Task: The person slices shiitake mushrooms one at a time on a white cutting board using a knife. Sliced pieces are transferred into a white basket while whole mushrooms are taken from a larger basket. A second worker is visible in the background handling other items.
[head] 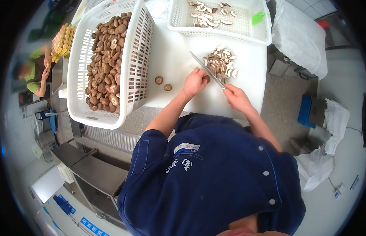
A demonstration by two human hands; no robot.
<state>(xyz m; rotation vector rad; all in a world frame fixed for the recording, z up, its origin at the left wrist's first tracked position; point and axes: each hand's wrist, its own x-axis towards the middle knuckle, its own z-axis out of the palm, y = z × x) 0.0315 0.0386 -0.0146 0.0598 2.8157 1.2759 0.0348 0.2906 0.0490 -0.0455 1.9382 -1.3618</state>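
Note:
On the white cutting board (171, 62), my left hand (195, 81) is closed around a brown mushroom (207, 78). My right hand (236, 98) grips the handle of a kitchen knife (204, 67), whose blade slants up and leftward just beside that mushroom. Past the blade lies a pile of sliced mushrooms (222, 62). Two whole mushrooms, one (158, 80) and another (167, 87), rest on the board left of my left hand. The tall white plastic basket (138, 59) at the left holds many whole mushrooms (107, 65).
A shallower white basket (218, 33) with some slices and a green tag (257, 18) stands at the board's far side. A white cloth-like cover (301, 35) is at the right. At the far left, a co-worker (35, 69) is near stacked egg trays (62, 41).

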